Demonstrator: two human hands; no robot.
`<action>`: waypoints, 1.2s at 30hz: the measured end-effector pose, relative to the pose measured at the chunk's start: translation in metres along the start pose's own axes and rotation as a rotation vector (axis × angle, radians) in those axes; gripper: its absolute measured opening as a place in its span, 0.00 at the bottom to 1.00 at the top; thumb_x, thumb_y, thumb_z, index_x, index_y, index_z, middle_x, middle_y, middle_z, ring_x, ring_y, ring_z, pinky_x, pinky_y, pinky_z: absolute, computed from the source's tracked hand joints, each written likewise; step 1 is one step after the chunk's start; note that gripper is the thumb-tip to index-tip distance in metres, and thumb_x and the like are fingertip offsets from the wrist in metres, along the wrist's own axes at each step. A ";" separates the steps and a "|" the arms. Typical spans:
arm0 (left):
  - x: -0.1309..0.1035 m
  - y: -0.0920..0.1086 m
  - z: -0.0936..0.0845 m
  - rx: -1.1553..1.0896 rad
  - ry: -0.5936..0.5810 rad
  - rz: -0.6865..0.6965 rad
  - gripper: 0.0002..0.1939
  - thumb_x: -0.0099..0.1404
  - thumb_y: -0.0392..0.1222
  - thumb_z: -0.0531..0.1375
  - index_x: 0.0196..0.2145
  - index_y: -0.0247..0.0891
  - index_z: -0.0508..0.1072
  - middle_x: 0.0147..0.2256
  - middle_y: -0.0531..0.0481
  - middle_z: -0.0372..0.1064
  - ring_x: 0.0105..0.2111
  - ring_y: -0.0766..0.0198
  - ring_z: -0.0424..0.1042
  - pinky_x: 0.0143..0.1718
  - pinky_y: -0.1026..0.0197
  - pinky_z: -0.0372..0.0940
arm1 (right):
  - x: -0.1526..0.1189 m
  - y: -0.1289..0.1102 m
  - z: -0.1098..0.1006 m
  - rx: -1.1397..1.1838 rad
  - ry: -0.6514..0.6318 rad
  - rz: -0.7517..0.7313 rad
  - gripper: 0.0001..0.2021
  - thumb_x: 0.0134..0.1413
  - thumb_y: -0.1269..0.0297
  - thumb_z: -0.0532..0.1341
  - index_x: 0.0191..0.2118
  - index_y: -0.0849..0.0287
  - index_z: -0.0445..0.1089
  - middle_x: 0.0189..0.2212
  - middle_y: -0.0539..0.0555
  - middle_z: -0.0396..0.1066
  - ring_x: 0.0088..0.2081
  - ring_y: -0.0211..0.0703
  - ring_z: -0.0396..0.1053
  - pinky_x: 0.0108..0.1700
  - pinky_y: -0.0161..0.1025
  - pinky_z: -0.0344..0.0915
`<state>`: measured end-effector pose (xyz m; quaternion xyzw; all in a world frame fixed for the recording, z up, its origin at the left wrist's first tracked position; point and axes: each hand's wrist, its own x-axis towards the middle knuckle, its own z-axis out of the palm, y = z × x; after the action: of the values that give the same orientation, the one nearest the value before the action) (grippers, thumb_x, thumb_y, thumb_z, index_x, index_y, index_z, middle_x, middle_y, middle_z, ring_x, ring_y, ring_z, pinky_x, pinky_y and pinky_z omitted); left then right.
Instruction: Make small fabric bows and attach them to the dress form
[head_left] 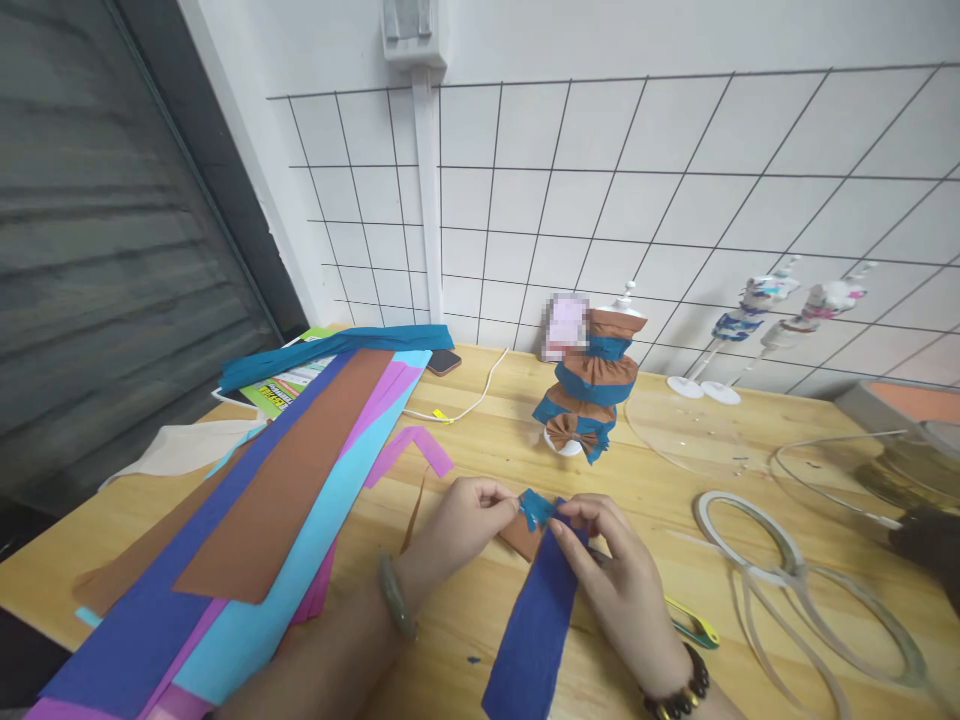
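Note:
Between my two hands is a small crumpled piece of teal crepe paper. My left hand pinches its left end between thumb and fingertips. My right hand is closed at the other side, with thumb and fingers on the top of a dark blue crepe paper strip that hangs down toward me. A brown paper piece lies partly hidden behind them. Beyond my hands stands a small dress form wrapped in brown and teal ruffled paper, with a brown bow low on its front.
Long crepe paper sheets cover the table's left side. A phone and white cable lie behind. At right are tape rolls and yellow-green scissors. Two decorated stands are near the wall.

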<state>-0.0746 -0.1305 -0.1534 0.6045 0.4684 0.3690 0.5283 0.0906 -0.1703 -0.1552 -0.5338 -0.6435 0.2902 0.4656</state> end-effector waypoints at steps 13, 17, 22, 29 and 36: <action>-0.015 0.017 0.010 0.407 -0.004 0.330 0.11 0.57 0.34 0.51 0.24 0.36 0.73 0.25 0.49 0.67 0.28 0.66 0.64 0.31 0.65 0.57 | -0.003 -0.007 0.005 -0.259 -0.152 -0.094 0.07 0.55 0.66 0.52 0.30 0.55 0.66 0.28 0.54 0.70 0.31 0.45 0.68 0.34 0.40 0.63; -0.017 0.019 0.011 0.427 -0.019 0.363 0.11 0.58 0.33 0.51 0.27 0.37 0.74 0.27 0.48 0.68 0.29 0.65 0.65 0.32 0.64 0.58 | -0.003 -0.008 0.005 -0.304 -0.128 -0.124 0.05 0.54 0.67 0.53 0.30 0.55 0.65 0.28 0.54 0.70 0.30 0.46 0.68 0.34 0.40 0.62; -0.018 0.020 0.011 0.406 -0.026 0.358 0.11 0.57 0.33 0.51 0.27 0.37 0.74 0.27 0.48 0.68 0.29 0.65 0.65 0.32 0.64 0.58 | -0.003 -0.008 0.005 -0.338 -0.131 -0.113 0.05 0.53 0.68 0.53 0.29 0.56 0.64 0.26 0.54 0.68 0.29 0.46 0.67 0.32 0.40 0.62; -0.013 0.013 0.012 0.202 -0.011 0.176 0.10 0.56 0.36 0.52 0.24 0.34 0.73 0.23 0.50 0.66 0.26 0.67 0.61 0.28 0.66 0.56 | -0.002 -0.006 0.004 -0.230 -0.107 -0.014 0.08 0.54 0.65 0.53 0.27 0.57 0.66 0.24 0.52 0.68 0.26 0.42 0.65 0.29 0.37 0.60; -0.007 0.009 0.010 -0.040 -0.079 0.057 0.14 0.57 0.45 0.53 0.19 0.33 0.65 0.19 0.56 0.51 0.22 0.71 0.51 0.23 0.67 0.48 | -0.001 -0.004 0.004 -0.163 -0.075 0.036 0.10 0.54 0.61 0.53 0.27 0.59 0.66 0.23 0.52 0.67 0.26 0.42 0.64 0.29 0.36 0.60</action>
<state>-0.0660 -0.1404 -0.1456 0.6211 0.4223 0.3688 0.5476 0.0858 -0.1714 -0.1536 -0.5702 -0.6722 0.2649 0.3910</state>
